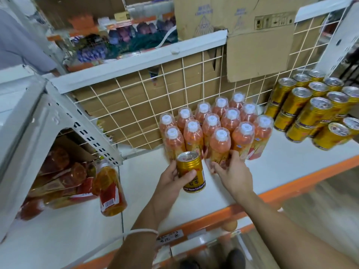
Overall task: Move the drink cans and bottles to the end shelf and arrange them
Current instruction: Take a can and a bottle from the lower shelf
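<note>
White shelf (272, 171) already carries pink bottles (211, 123) just ahead of both hands and stacked gold cans (314, 113) beyond the right hand (233, 171), which grips the front bottle (220, 146), while the left hand (171, 181) clasps one can (191, 171), seemingly not yet placed.

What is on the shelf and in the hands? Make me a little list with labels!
left hand: holds one gold can
right hand: grips front pink bottle
pink bottles: upright cluster, white caps
stacked gold cans: right side, two layers
shelf: white, orange front edge
</note>
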Demonstrator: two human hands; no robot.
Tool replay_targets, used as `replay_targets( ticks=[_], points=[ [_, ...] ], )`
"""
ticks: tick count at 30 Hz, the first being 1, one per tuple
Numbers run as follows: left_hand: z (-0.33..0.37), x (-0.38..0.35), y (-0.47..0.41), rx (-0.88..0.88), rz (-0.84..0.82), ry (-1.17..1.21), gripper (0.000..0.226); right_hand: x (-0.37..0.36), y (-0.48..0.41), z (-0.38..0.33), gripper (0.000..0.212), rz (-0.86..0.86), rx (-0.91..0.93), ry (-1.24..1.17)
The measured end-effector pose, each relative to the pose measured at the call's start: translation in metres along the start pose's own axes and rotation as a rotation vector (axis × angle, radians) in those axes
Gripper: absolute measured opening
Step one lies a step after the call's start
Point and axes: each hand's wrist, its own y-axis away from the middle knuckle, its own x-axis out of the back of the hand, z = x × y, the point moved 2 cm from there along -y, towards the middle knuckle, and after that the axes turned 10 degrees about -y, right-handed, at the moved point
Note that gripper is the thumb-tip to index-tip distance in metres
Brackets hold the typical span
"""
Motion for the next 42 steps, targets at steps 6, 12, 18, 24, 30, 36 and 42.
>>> replay_targets(
  ticks=[6, 12, 18, 24, 30, 36, 42],
  points=[
    [-0.003, 0.005, 0.009, -0.009, -0.035, -0.015, 0.063, 0.0, 0.006, -0.001, 0.053, 0.058, 0.019, -0.007],
    [0.002, -0.007, 0.011, -0.049, -0.096, -0.075, 0.058, 0.011, 0.006, -0.004, 0.055, 0.007, -0.013, -0.085],
    [0.025, -0.05, 0.003, -0.089, -0.107, -0.084, 0.054, 0.08, 0.0, 0.006, 0.043, -0.129, 0.126, -0.048],
    [0.043, -0.132, -0.017, -0.115, -0.107, -0.114, 0.058, 0.169, -0.018, 0.047, 0.073, -0.242, 0.173, 0.296],
    [0.049, -0.264, -0.06, -0.118, -0.065, -0.133, 0.052, 0.277, -0.04, 0.131, 0.076, -0.241, 0.158, 0.348],
    [0.029, -0.365, -0.116, -0.127, -0.04, -0.284, 0.051, 0.355, -0.074, 0.205, 0.068, -0.238, 0.138, 0.292],
    [-0.006, -0.394, -0.163, -0.045, 0.037, -0.416, 0.064, 0.36, -0.128, 0.226, 0.076, -0.299, 0.238, 0.359]
  ],
)
